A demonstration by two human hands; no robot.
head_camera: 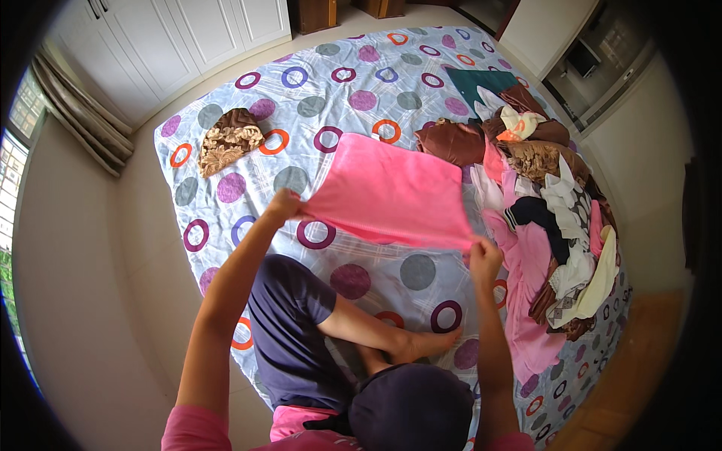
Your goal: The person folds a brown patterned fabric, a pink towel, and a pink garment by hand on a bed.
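A pink cloth (pixel 395 191) is stretched out over the bed in front of my crossed legs. My left hand (pixel 289 206) grips its near left corner, and my right hand (pixel 484 256) grips the near right corner. The far edge spreads toward the middle of the patterned bedsheet (pixel 310 106). Beyond my left hand sits a folded brown and gold patterned cloth (pixel 231 142). To the right lies a heap of mixed clothes, with a pink garment (pixel 530 282), a dark navy piece with striped trim (pixel 538 220) and a brown satin cloth (pixel 454 141).
A dark green flat piece (pixel 479 84) lies at the bed's far right, partly under the heap. White cabinets (pixel 180 39) stand past the far left edge, near a gathered curtain (pixel 84 113). A wooden surface (pixel 637 361) is at the lower right.
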